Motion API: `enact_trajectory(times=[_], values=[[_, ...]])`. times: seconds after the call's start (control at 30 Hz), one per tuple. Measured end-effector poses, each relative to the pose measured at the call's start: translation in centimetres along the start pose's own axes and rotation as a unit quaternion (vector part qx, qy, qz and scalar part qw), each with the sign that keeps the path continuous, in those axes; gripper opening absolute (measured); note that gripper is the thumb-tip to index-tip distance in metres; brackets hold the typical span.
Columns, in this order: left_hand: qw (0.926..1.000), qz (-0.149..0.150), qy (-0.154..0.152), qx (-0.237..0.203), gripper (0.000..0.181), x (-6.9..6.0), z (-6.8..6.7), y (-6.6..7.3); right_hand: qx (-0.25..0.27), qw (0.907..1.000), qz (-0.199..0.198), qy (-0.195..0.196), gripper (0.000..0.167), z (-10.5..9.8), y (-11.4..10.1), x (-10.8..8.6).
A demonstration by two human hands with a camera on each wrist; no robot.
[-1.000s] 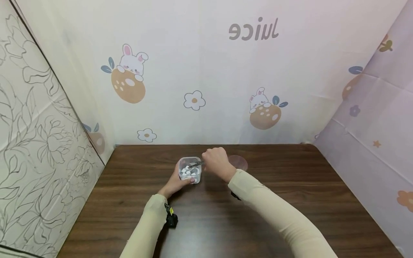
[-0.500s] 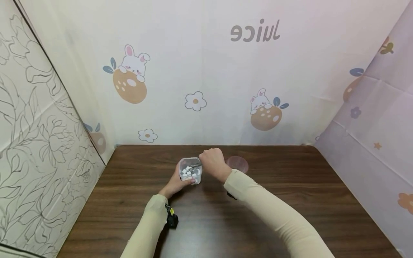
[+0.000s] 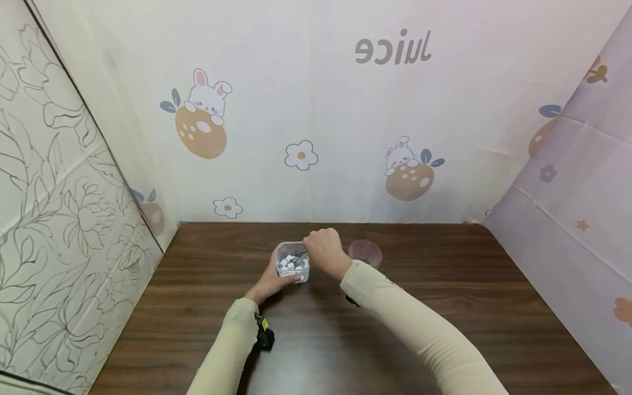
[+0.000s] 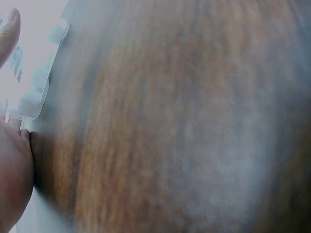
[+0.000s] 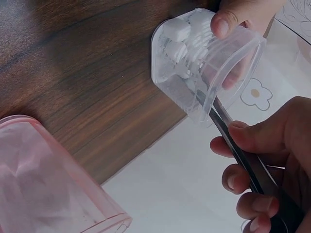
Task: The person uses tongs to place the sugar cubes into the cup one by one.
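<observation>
White pieces sit loose inside the clear container, which is our landmark on the tabletop, and we think the likeliest trouble is a piece slipping away. Our right grip, at the container's right edge, is closed around the black tweezers, whose tips reach inside; we cannot tell whether they pinch anything. Should those slim tips catch a piece off-centre, or be squeezed too hard, it would probably shoot out or drop back among the others. Our left grip is wrapped around the container's left and near sides, thumb in front; if it slackened while the tweezers levered against the rim, the container could swivel or tip, spilling the pieces beside it. We should also mind the translucent pink cup just right of the container, beside the right wrist: a careless outward swing of that wrist might knock it over.
</observation>
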State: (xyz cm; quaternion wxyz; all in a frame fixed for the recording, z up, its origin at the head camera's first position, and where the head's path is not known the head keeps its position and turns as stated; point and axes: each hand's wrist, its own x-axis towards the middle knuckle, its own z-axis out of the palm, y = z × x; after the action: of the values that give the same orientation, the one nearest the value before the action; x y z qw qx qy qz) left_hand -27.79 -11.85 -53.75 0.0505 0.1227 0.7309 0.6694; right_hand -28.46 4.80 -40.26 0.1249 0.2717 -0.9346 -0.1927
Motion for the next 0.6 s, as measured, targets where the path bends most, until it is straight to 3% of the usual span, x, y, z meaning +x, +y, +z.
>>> enact_trajectory(times=[0.37, 0.6], values=[[0.9997, 0.007, 0.001, 0.021, 0.102, -0.2, 0.3, 0.3, 0.002, 0.9999, 0.008, 0.008, 0.022, -0.2, 0.7, -0.4], [0.9997, 0.025, 0.001, 0.001, 0.099, -0.1, 0.0, 0.0, 0.018, 0.9992, 0.003, 0.035, 0.044, -0.8, 1.3, -0.7]])
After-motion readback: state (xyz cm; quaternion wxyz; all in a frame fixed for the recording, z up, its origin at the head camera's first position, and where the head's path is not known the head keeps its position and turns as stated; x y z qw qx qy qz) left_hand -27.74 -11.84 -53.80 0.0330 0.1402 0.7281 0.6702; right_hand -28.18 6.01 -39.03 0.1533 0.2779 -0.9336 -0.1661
